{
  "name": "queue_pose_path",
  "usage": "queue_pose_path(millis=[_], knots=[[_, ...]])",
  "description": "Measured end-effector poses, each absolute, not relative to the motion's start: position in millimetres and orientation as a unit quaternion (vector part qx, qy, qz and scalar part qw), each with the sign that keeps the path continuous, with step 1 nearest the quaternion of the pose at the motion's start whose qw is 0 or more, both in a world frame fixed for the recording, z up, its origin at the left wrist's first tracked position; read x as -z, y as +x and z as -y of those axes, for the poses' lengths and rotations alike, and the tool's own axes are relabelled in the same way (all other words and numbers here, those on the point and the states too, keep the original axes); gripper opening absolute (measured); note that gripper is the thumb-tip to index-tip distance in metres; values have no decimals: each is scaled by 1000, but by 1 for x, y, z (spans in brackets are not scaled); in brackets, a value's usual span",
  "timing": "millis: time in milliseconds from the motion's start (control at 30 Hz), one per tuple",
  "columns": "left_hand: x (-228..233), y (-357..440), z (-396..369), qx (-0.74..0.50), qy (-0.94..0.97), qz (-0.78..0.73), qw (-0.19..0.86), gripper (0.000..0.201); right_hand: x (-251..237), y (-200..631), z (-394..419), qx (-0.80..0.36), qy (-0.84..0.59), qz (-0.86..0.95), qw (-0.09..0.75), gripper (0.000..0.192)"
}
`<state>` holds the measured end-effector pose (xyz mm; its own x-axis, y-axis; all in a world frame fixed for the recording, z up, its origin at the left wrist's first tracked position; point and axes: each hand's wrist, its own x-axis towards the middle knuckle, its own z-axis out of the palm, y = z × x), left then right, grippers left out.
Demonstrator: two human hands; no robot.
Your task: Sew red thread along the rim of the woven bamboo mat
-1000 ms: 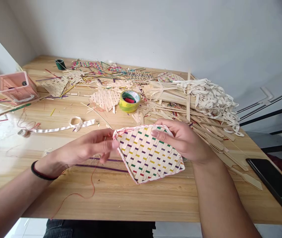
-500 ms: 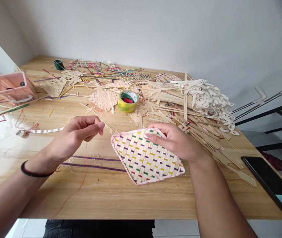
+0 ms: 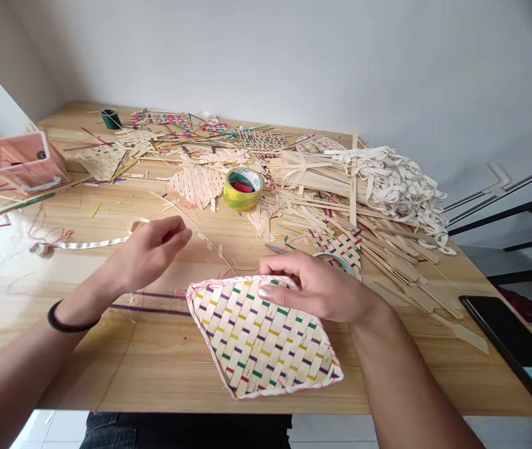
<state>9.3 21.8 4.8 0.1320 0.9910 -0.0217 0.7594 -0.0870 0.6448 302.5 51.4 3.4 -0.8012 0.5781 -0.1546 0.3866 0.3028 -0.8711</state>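
Observation:
My right hand (image 3: 315, 288) grips the far edge of a small woven tray (image 3: 261, 340), pale strips with coloured flecks and a pink stitched rim, held near the table's front edge. My left hand (image 3: 151, 251) is up and to the left of it, thumb and forefinger pinched on a thin red thread (image 3: 123, 358) that trails down toward the table's front edge. A black band circles my left wrist. The thread is too fine to follow all the way to the tray.
A yellow tape roll (image 3: 243, 189) stands mid-table among woven pieces and loose strips. White strip bundle (image 3: 396, 184) at right, pink box (image 3: 27, 163) far left, white ribbon (image 3: 92, 242), purple strips (image 3: 153, 302), a dark phone (image 3: 513, 349) at the right edge.
My right hand has drawn the woven tray down and toward me, uncovering a small woven piece behind it. My left hand has pulled away to the left with the thread.

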Motion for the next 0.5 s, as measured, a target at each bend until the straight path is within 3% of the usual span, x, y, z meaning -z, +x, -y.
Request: queue_pose_path(millis=[300, 500], knots=[[4, 13, -21, -247, 765, -562, 196, 36, -6, 298, -49, -509, -292, 809, 39, 33], [-11, 20, -5, -276, 808, -431, 293, 33, -7, 290, -45, -510, -284, 812, -1, 28]])
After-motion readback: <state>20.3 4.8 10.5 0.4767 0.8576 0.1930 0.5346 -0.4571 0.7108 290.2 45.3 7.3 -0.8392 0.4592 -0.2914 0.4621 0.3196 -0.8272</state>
